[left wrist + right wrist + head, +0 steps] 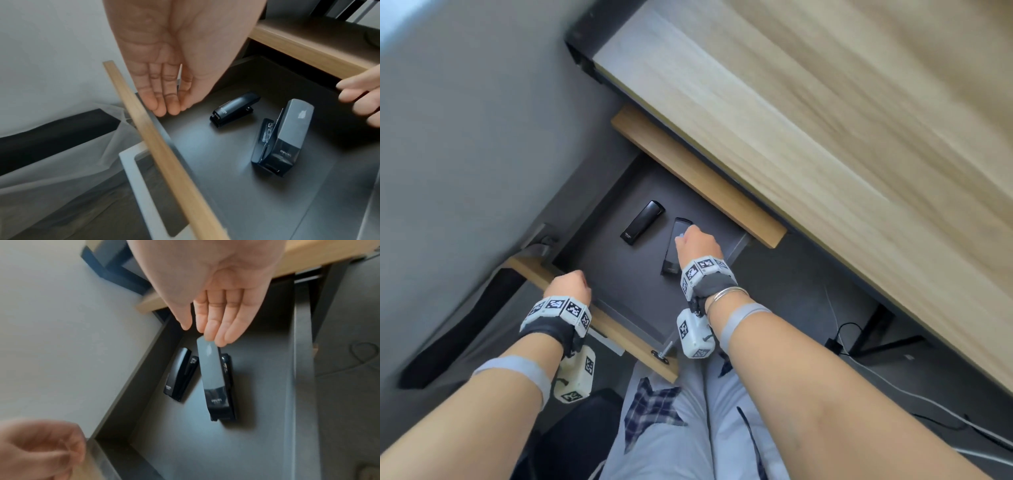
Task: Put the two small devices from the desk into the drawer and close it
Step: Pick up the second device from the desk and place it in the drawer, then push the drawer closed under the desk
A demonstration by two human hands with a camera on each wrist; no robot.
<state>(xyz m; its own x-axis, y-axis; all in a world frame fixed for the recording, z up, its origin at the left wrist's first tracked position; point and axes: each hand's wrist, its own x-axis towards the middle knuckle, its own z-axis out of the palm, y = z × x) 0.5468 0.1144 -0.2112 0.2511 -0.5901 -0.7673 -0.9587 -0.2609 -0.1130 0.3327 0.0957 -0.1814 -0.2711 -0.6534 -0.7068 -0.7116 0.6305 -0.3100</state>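
The drawer [616,281] stands pulled out under the desk, and both black devices lie on its dark floor. The smaller one [643,222] [234,108] [179,374] is toward the left. The longer one [671,260] [287,134] [213,374] lies to its right. My right hand [688,236] [205,331] hovers over the longer device's far end with straight fingers, the fingertips [211,335] at or just touching it. My left hand [571,284] [170,105] is at the wooden drawer front [626,339] [160,146], fingers loosely extended just inside it and holding nothing.
The light wood desk top [825,120] overhangs the drawer's back. A grey wall [465,137] runs along the left. Cables [859,342] and a dark desk foot [876,339] lie on the floor at the right. My legs [688,428] are just below the drawer front.
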